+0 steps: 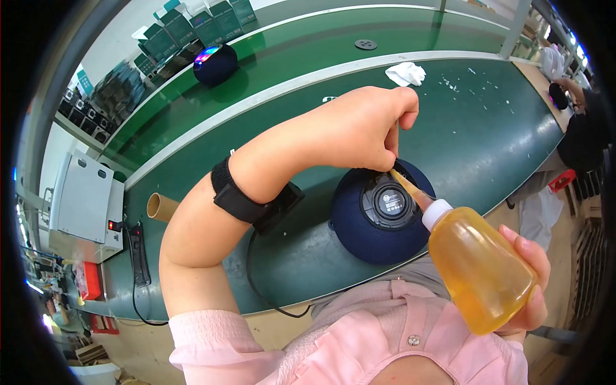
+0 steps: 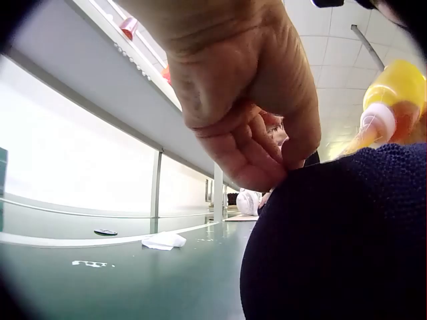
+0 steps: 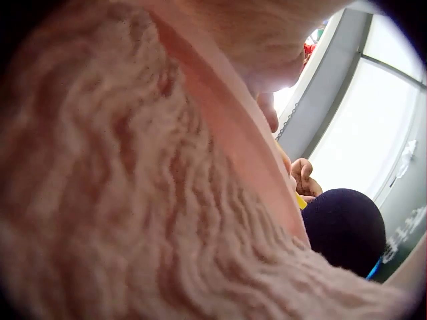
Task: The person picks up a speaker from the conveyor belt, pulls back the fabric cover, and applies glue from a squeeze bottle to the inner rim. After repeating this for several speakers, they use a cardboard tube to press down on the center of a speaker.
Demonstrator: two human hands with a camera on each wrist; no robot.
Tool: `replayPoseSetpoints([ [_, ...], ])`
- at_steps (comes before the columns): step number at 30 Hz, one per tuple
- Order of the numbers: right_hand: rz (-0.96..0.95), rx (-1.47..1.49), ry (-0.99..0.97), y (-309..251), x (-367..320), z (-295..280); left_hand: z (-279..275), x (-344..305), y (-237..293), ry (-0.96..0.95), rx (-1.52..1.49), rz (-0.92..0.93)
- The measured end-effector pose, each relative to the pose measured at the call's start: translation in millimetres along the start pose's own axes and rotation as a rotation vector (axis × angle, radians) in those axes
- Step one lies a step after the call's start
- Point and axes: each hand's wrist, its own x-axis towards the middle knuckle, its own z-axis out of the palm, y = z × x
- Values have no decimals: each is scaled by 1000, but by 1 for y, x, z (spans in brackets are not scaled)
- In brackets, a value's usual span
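Observation:
A round speaker [image 1: 359, 234] covered in dark blue fabric stands on the green table, its black base with a white-printed label [image 1: 390, 200] facing up. My left hand [image 1: 362, 125] reaches over its far side, thumb and fingertips pinching the fabric edge beside the base. In the left wrist view, the curled fingers [image 2: 250, 150] meet right at the dark fabric [image 2: 320, 233]. With my right hand [image 1: 536, 276] I grip a squeeze bottle [image 1: 481, 266] of amber liquid, tilted. Its tapered nozzle [image 1: 409, 186] points at the base's edge, close to the left fingertips. A pink sleeve covers most of the right wrist view.
Behind, another speaker [image 1: 215, 66] with a lit top sits on a green shelf near dark green boxes [image 1: 179, 29]. A crumpled white cloth [image 1: 405, 74] lies on the table. To the left are a cardboard tube [image 1: 162, 207], a white machine [image 1: 90, 196] and a power strip [image 1: 138, 253].

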Motion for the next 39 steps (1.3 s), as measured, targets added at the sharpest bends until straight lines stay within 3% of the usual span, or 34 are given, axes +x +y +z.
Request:
replayPoseSetpoints([
  [1,350,151,89,-11,-2,-3,1,-1,0,10,-17,-19],
  [5,498,190,237,-11,-6,2,2,-2,-2,48,-18,-35],
  [7,-504,-379,-222,28,0,-8,3,-3,-2,52,-27,-40],
  [8,-502,-382,-222,16,-4,-15,3,-3,-1,56,-33,-46],
  [10,301,-197,-304,-23,-10,-25,2,-4,0,56,-47,-55],
  [14,222,-444,-519,-29,9,-12,4,-5,-1,67,-46,-63],
  [16,-435,-762,-597,-12,11,-14,3,-4,1,63,-62,-84],
  [20,-400,-688,-748,-11,19,-26,4,-5,-1,73,-72,-75],
  [23,-445,-720,-713,-13,19,-24,4,-6,-2,87,-76,-70],
  [26,-283,-593,-720,-26,14,-24,6,-7,-1,107,-65,-79],
  [28,324,-247,-414,-37,0,-21,7,-7,-2,127,-69,-97],
  [29,325,-246,-414,-39,-5,-15,8,-7,-3,147,-73,-114],
  [31,464,48,-64,-40,-12,-1,10,-9,-3,166,-83,-147],
  [35,466,114,55,-30,-18,-6,13,-13,-1,231,-127,-244],
  [37,393,139,203,-22,-5,7,16,-17,-2,250,-136,-257],
  [38,-339,-283,-55,26,2,-1,17,-19,-2,272,-146,-269],
  [39,-339,-280,-55,24,7,-15,17,-21,-3,273,-144,-272],
])
